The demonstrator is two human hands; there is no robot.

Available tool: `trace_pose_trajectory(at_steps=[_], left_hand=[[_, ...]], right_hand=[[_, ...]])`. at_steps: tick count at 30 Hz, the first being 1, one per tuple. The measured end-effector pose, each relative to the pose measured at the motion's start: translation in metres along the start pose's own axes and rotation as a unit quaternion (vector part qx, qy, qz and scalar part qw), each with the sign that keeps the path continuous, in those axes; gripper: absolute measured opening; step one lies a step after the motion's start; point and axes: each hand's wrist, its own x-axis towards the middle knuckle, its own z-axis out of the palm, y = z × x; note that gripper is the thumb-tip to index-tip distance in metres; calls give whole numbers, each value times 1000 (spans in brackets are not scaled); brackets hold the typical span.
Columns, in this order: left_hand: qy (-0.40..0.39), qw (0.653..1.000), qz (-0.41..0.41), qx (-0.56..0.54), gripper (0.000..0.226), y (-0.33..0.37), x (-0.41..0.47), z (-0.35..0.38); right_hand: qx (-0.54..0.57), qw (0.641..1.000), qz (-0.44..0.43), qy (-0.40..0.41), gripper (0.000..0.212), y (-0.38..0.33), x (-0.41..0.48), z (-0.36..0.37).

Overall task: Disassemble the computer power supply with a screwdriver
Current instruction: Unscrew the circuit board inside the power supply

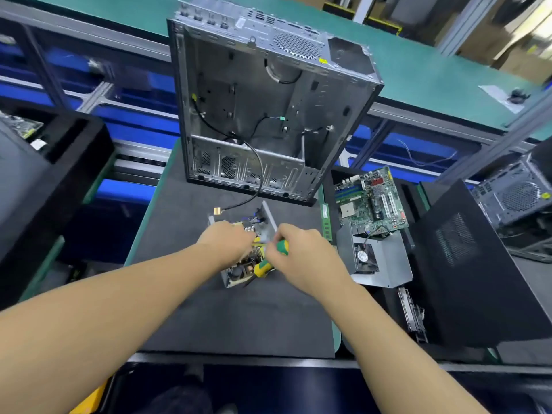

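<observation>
The power supply [239, 271] lies open on the dark mat [239, 318], in front of the empty case [263, 109]. The left hand [227, 242] rests on top of it, fingers bent down among the parts; I cannot tell if they grip something. The right hand [301, 255] holds the green-yellow screwdriver [263, 268] over the supply, fingers curled around the handle. A motherboard [370, 198] lies to the right.

You have the power supply [236, 274] on the mat [239, 321], before the open case [254, 100], with the motherboard [373, 201] right of it, behind the metal cover [391, 264].
</observation>
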Motion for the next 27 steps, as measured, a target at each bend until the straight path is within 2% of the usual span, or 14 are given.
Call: trace_pose_trajectory(at_steps=[3,5,6,8,11,14,20,27], left_hand=[[6,997,-10,-77,13,1,12,3],[54,995,28,-80,28,-8,13,5],[90,993,54,-46,37,-14,13,9],[110,991,73,-10,53,-19,13,21],[42,990,6,-135,62,-16,15,35],[-17,978,-20,-205,67,-13,21,35],[-5,978,-18,-206,75,-11,19,36],[-12,979,-39,-201,77,-12,29,37]], right_hand=[[9,1000,15,-5,19,1,-2,10],[6,1000,25,-7,22,1,1,16],[2,1000,26,-8,23,1,3,18],[-2,1000,30,-2,22,1,7,21],[-10,999,35,-4,22,2,11,22],[-20,999,37,-28,24,4,13,25],[-6,999,41,-18,21,7,13,37],[-3,999,12,-46,21,12,15,49]])
